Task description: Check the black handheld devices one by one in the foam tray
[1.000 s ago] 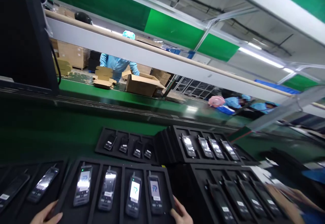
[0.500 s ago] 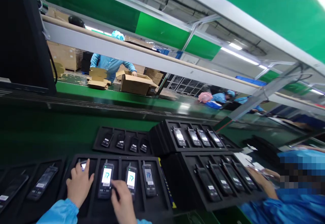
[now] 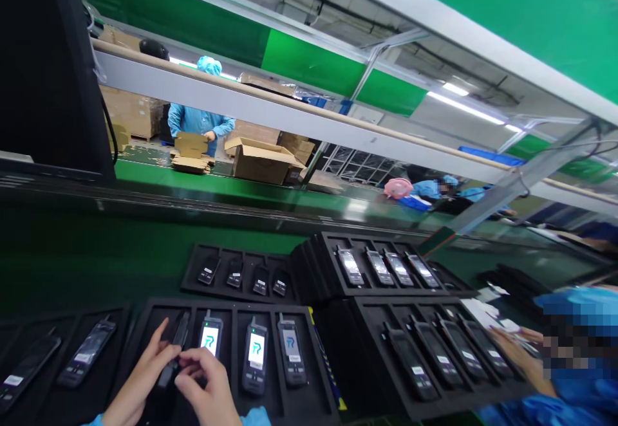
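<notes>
You are lifting the black handheld phone (image 3: pixel 174 347) out of the leftmost slot of the black foam tray (image 3: pixel 318 381); your left hand (image 3: pixel 140 381) and right hand (image 3: pixel 205 384) fingers are both grasping it. Three lit phones (image 3: pixel 254 361) are waiting right of it.

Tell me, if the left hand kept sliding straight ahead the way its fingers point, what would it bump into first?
Probably the far rim of the tray it works over. The left hand points up and right along a handset lifted on edge, which it already grips. Beyond that rim comes the smaller tray, though depth is hard to judge.
</notes>
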Motion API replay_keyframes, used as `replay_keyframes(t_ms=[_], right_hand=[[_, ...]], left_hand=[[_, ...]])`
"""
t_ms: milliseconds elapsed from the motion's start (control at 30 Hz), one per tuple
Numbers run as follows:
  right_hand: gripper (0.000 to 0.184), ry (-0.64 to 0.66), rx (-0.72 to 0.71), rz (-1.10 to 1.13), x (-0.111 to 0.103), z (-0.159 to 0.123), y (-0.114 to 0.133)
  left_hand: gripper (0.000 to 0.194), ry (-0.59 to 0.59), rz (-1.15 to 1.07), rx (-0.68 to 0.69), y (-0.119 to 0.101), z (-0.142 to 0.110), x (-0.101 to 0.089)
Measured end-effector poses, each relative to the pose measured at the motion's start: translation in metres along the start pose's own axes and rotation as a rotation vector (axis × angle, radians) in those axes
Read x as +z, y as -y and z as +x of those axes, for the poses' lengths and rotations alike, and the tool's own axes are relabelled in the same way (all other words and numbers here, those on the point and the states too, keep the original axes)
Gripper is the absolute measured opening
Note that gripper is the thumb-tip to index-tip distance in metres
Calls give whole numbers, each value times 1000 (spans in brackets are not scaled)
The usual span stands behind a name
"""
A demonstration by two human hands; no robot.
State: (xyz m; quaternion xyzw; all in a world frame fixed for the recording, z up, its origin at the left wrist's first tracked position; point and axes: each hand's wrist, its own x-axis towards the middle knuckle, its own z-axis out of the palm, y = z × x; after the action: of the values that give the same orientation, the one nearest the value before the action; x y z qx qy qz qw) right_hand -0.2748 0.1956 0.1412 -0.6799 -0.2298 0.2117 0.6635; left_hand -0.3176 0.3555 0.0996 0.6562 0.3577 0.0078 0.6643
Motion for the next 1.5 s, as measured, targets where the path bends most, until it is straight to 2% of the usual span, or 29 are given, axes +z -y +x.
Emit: replay_keyframes(t_ms=[100,167,233,333,400,533,700,800,867,1000,1100,1200,1333,1500], right_hand=[[39,-41,-75,32,2,3,24],[36,-67,-83,29,0,3,33],[37,-102,-26,69,-2,4,34],[56,-149,129,216,-2,6,24],[67,-116,192,337,-1,7,16],[68,0,205,453,0,6,13],[77,116,320,552,-2,0,20],[80,173,259,549,-3,-1,24],[79,174,191,519,-3,-1,28],[74,141,154,483,-1,2,32],[69,111,105,444,-1,4,31],[64,113,121,409,-1,3,27],[72,126,118,371,-2,0,20],[75,89,2,255,4,-5,4]], left_hand=[[86,86,-262,22,-8,-18,7],[89,76,-283,45,-15,-29,12],[88,46,-266,68,-20,-37,14],[78,74,-286,98,-23,-43,12],[76,115,-309,107,-21,-44,10],[84,141,-342,103,-20,-42,10],[118,148,-429,156,-36,-50,15],[132,124,-466,156,-49,-59,17],[130,115,-469,153,-54,-63,17],[124,142,-502,165,-58,-67,18],[121,140,-537,196,-56,-66,20],[115,132,-575,153,-53,-63,21],[95,108,-557,79,-50,-62,21],[96,92,-476,84,-36,-62,27]])
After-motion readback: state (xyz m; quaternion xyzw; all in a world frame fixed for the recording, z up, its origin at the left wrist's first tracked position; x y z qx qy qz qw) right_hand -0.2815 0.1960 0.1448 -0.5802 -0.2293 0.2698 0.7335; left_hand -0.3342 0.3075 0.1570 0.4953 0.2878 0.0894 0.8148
